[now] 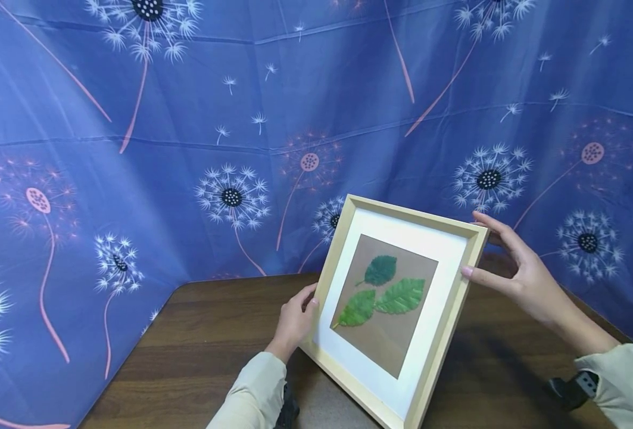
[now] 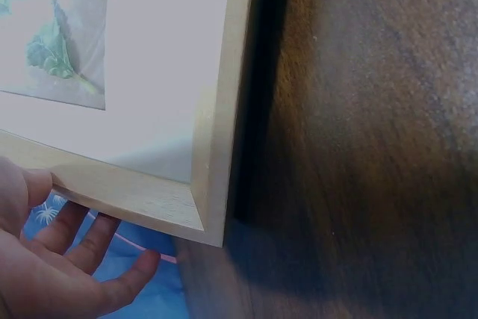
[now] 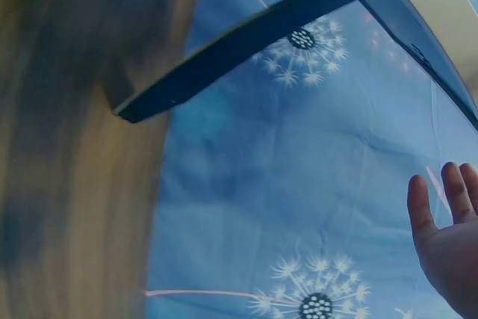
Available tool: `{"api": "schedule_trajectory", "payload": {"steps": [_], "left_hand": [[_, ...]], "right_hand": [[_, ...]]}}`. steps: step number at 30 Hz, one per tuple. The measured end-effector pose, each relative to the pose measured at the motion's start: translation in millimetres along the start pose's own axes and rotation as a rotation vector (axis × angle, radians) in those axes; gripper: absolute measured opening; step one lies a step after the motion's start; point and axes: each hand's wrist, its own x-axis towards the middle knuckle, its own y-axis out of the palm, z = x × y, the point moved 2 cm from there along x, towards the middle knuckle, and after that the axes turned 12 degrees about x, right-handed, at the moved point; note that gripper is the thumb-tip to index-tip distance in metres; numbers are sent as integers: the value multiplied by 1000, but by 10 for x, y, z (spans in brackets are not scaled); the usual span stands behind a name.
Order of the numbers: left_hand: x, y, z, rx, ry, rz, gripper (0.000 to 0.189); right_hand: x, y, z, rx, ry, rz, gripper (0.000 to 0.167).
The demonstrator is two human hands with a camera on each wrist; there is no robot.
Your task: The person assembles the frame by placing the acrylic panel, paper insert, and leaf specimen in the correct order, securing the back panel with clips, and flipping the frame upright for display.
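Note:
A light wood picture frame (image 1: 321, 286) tilts above the table, its front facing me. Inside its white mat (image 1: 452, 256) lie several green leaves (image 1: 400, 297) on a brown backing. My left hand (image 1: 296, 319) grips the frame's left side, thumb in front and fingers around the edge. At the upper right corner my right hand (image 1: 520, 274) holds the frame, thumb on the front edge and index finger by the corner. In the right wrist view, other fingers (image 3: 420, 203) of that hand extend free. A dark stand leg (image 3: 246, 42) angles out from the frame's back towards the table.
The dark wooden table (image 1: 209, 333) runs beneath the frame. Behind it hangs a blue cloth (image 1: 150, 238) printed with dandelions. Dark straps or devices (image 1: 573, 390) sit at both wrists, by the pale sleeves (image 1: 624, 381).

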Motion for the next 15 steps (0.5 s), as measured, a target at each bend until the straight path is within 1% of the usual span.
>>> {"api": "schedule_trajectory", "payload": {"steps": [3, 5, 9, 12, 15], "left_hand": [[-4, 2, 3, 6, 7, -5, 35], [-9, -3, 1, 9, 13, -10, 35], [-26, -23, -8, 16, 12, -7, 35], [-37, -35, 2, 26, 16, -2, 34], [-50, -56, 21, 33, 46, 0, 32]], "right_hand": [[-69, 4, -18, 0, 24, -1, 93], [-85, 15, -23, 9, 23, -5, 91], [-74, 43, -34, 20, 8, -18, 88], [-62, 60, -53, 19, 16, -20, 86], [-52, 64, -79, 6, 45, -21, 85]]}}
